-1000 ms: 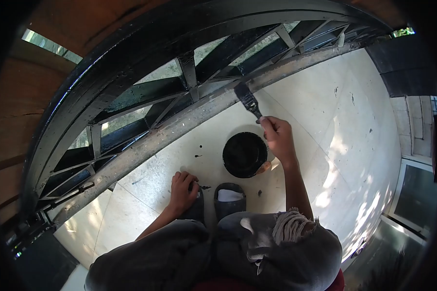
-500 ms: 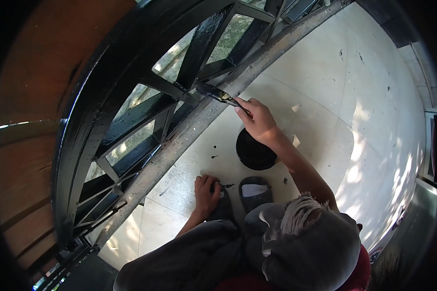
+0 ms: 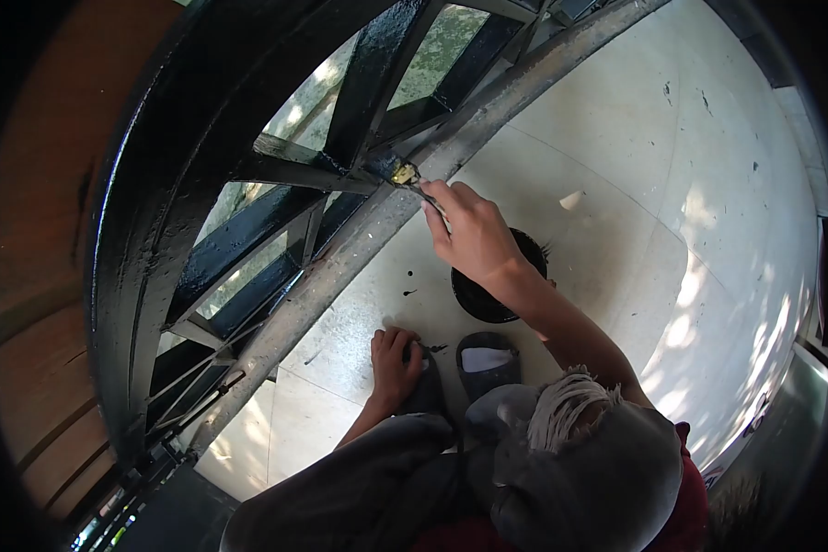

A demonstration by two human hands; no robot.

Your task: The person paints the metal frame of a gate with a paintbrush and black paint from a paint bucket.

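My right hand (image 3: 477, 230) is closed around the handle of a paintbrush (image 3: 405, 173). Its dark, paint-coated bristles touch the low end of a black metal railing (image 3: 290, 172), where slanted bars meet near a grey rail; yellowish paint marks show near the brush's ferrule. Partly behind my right forearm, a round black paint container (image 3: 483, 299) stands on the floor. My left hand (image 3: 396, 366) hangs low beside my dark slipper (image 3: 423, 391), fingers curled; whatever they may hold is hidden.
A grey, paint-spotted rail (image 3: 340, 244) runs diagonally under the railing. Pale floor tiles (image 3: 598, 267) carry dark paint drips (image 3: 409, 292) and a small light scrap (image 3: 572, 200). My other slipper (image 3: 488, 363) is beside the container. Brown panels (image 3: 37, 276) stand at left.
My right hand and the paintbrush have shifted slightly left, the brush turning so its yellowish part shows more. The view has moved a little; my left hand stays by the slipper.
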